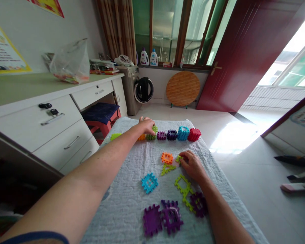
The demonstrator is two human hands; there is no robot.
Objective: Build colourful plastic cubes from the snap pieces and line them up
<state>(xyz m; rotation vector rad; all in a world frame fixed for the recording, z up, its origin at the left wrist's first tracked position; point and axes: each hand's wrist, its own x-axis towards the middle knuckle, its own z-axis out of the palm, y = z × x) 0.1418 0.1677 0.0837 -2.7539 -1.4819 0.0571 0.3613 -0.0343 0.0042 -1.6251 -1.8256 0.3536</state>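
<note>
My left hand [146, 126] reaches to the far side of the cloth-covered table, its fingers closed at a green stack of interlocking building pieces [151, 136]. The hand partly hides that stack. Along the same row stand small purple [161, 135], dark purple [172, 135], blue [183, 133] and red [194, 134] stacks. Nearer to me, my right hand [193, 165] pinches a small yellow-green building piece [178, 159]. Beside it lie an orange square piece [167, 158] and a yellow-green triangular piece [168, 168].
Loose on the cloth [127, 200] are a blue square [149, 183], yellow-green pieces [183, 183] and several purple pieces [152, 220]. My left forearm partly covers orange pieces [141, 137] and a yellow-green one [115, 136]. A drawer desk [56, 125] stands left.
</note>
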